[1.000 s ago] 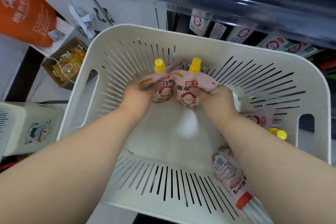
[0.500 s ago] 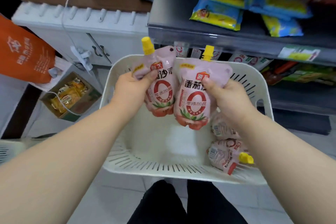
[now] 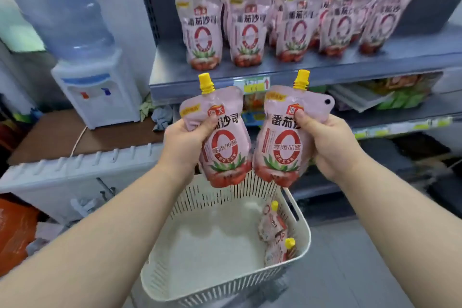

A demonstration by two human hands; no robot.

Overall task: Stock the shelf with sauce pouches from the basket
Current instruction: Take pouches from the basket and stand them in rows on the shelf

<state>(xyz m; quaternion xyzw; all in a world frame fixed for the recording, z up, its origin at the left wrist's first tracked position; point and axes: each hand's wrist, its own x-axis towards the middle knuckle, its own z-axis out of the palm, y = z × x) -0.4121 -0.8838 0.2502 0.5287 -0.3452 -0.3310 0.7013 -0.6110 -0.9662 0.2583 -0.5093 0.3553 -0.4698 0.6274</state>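
Note:
My left hand (image 3: 185,144) grips a pink sauce pouch with a yellow cap (image 3: 225,150), held upright. My right hand (image 3: 330,142) grips a second pink pouch (image 3: 280,147) beside it. Both pouches hang in the air just below the front edge of the grey shelf (image 3: 312,71), above the white slatted basket (image 3: 303,247) on the floor. Two more pouches (image 3: 271,227) lie against the basket's right wall. Several matching pouches (image 3: 246,30) stand upright in rows on the shelf.
A water dispenser (image 3: 92,82) stands on a brown counter at the left. A white cabinet (image 3: 62,177) sits below it. Lower shelves (image 3: 400,117) at the right hold other packaged goods. An orange bag (image 3: 15,230) lies at the far left.
Both hands lifted the two pouches out of the basket and up toward the shelf. My view rose from the basket to the stocked shelf.

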